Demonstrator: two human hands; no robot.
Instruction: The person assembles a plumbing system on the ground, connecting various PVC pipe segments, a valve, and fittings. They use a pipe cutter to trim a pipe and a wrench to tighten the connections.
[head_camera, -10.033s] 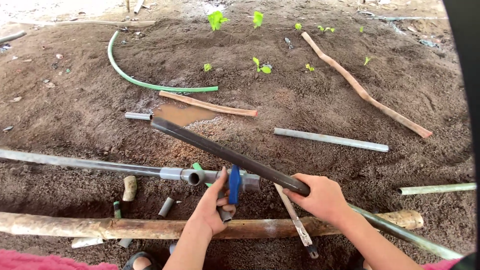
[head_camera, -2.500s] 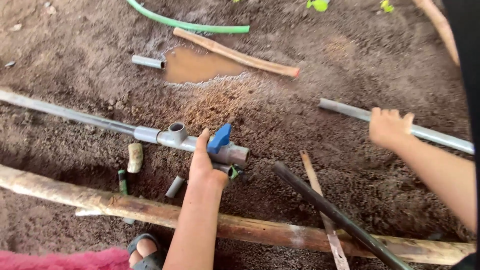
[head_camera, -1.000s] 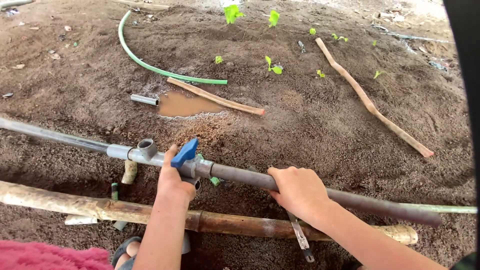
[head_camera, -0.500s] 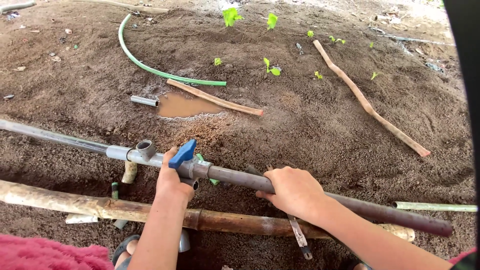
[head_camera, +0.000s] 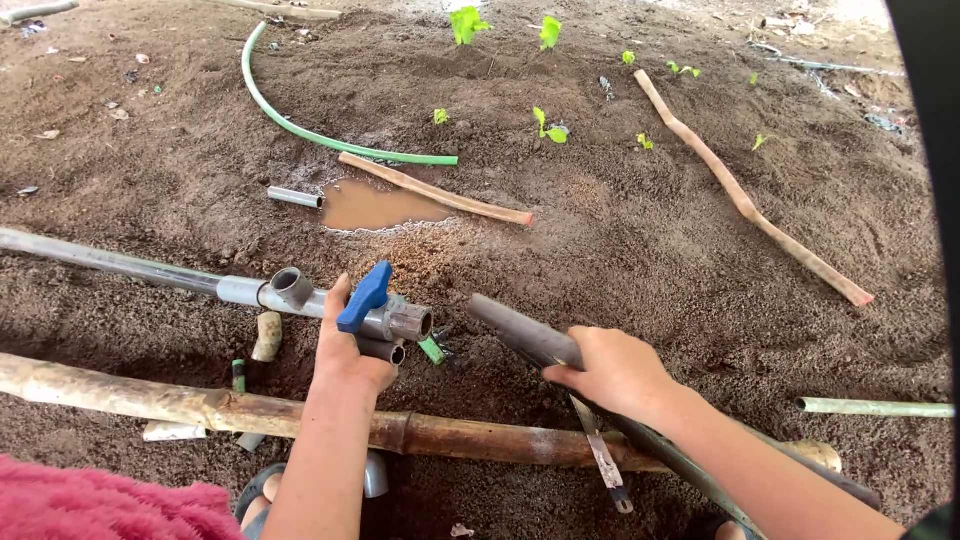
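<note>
My left hand (head_camera: 345, 350) grips a grey valve with a blue handle (head_camera: 365, 297). The valve sits at the end of a long grey pipe (head_camera: 110, 262) that has a tee fitting (head_camera: 290, 288). The valve's open socket (head_camera: 412, 323) faces right. My right hand (head_camera: 615, 372) holds a dark grey pipe (head_camera: 520, 335). Its open end lies a short gap to the right of the socket, not touching it. The rest of that pipe runs back under my forearm.
A thick bamboo pole (head_camera: 200, 408) lies across the soil in front of me. A small puddle (head_camera: 365, 207), short pipe offcuts (head_camera: 295, 197), a green hose (head_camera: 300, 130), sticks (head_camera: 745, 200), seedlings (head_camera: 545, 120) and a saw blade (head_camera: 600, 455) lie around.
The dark pipe was joined to the valve half a second ago. Now it has pulled back to the right and its end is free of the socket.
</note>
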